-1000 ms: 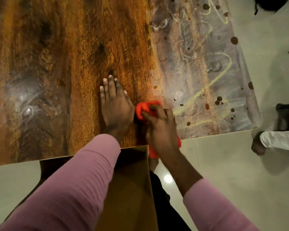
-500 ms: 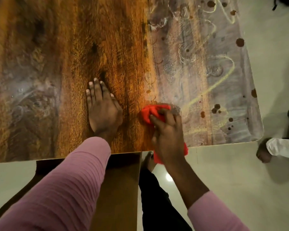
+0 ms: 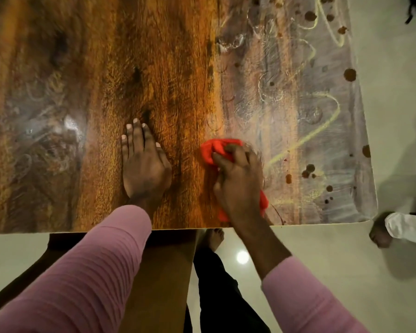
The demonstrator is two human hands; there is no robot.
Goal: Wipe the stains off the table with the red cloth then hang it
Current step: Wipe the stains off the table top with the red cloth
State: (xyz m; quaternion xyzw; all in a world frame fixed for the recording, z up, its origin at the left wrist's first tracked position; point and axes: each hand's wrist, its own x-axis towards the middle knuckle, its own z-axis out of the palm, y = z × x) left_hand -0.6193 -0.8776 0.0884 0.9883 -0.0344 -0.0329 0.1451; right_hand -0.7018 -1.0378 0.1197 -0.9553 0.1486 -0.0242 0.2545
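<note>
Right grip: your right hand (image 3: 238, 186) is curled over a bunched red cloth (image 3: 215, 150), fingers clamped across its top, pressing it onto the worktop.
Red cloth: it sits under this grip. One fold pokes out past your fingertips and another bit shows on the wrist side, close to the near edge of the worktop. Its far edge is blurred.
Left grip: your left hand (image 3: 144, 169) lies palm down with the fingers straight and together, holding nothing. It rests on bare wood to the left of the right grip, apart from the cloth.
Worktop: a glossy brown wood-grain worktop (image 3: 94, 56) fills the upper part of the view.
Stains: round brown stains (image 3: 350, 74) are scattered to the right of the right grip and beyond it, with a small cluster near its knuckles.
Streak: a pale yellow looping streak (image 3: 298, 145) runs away from just right of your fingers, over a greyish smeared film.
Left of the left grip: faint swirled smears around a patch of glare.
Sleeves: pink ribbed sleeves (image 3: 101, 272) cover both of your forearms.
Below the near edge: a brown panel (image 3: 159, 272) sits under your left forearm, perhaps a chair or a leg; you cannot tell from here. Beside it are a bare foot (image 3: 213, 237) and a dark trouser leg on the pale shiny floor (image 3: 346, 272).
Far right of the right grip: another person's hand (image 3: 380, 233) in a white sleeve, off the corner of the worktop.
</note>
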